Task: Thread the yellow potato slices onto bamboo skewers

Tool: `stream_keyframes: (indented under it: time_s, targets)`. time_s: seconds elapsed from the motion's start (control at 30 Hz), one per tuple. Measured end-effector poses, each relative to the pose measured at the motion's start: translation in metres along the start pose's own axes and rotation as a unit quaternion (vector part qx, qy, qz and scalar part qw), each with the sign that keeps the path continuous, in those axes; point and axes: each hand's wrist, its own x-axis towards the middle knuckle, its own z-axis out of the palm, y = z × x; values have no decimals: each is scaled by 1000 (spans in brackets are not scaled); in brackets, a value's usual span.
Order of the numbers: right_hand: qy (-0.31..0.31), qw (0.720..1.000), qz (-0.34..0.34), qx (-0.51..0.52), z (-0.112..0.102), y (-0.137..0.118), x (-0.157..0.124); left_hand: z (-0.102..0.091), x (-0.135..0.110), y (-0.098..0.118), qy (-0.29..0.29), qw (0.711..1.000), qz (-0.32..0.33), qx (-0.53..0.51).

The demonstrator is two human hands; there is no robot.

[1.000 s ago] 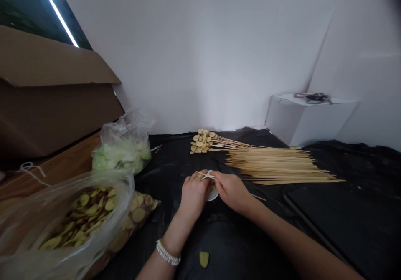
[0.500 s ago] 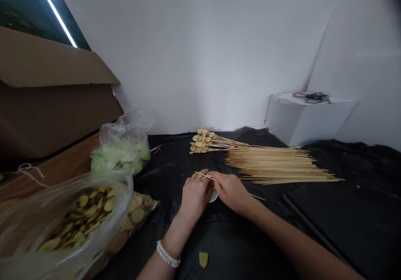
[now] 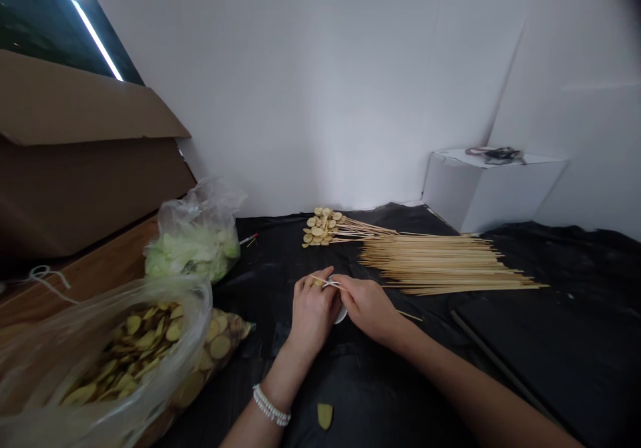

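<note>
Facing a white wall (image 3: 310,87), working over black plastic (image 3: 270,248) around mid-frame. Apparently pinching a thin stick (image 3: 317,278) in the right hand (image 3: 370,306), slanting it from centre toward lower right, pointing its end upper-left across the fingers of the left hand (image 3: 313,311). Curling those fingers beside a white round thing (image 3: 342,315); hiding any hold, so impossible to tell.

Surface (image 3: 390,381) of black plastic sheeting, brown wood (image 3: 120,261) at left, thin pale wooden skewers (image 3: 445,264), round yellowish skewered slices (image 3: 317,231), filled clear plastic bags (image 3: 194,241), loose yellow-green slice (image 3: 324,416).
</note>
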Motion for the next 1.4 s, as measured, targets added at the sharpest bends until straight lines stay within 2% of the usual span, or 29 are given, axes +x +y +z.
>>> stream_keyframes:
  time_s: [0.33,0.73,0.87,1.07,1.27,1.4]
  targets:
    - [-10,1000,8,15,-1,-4,0,0,-1,-1,-34,999,-24,19]
    - [-7,1000,7,1,-1,-5,0,5,-3,-2,-18,1000,-13,7]
    - [-12,1000,8,1,-1,-5,-1,5,-3,0,-22,999,-30,20]
    - [7,1000,2,23,-2,-5,0,-1,-1,0,-21,1000,-20,-4]
    - [33,998,17,43,-8,-5,1,-14,2,-2,-22,998,7,-53]
    - [31,998,21,40,-8,-6,0,-19,4,-2,-27,998,18,-56]
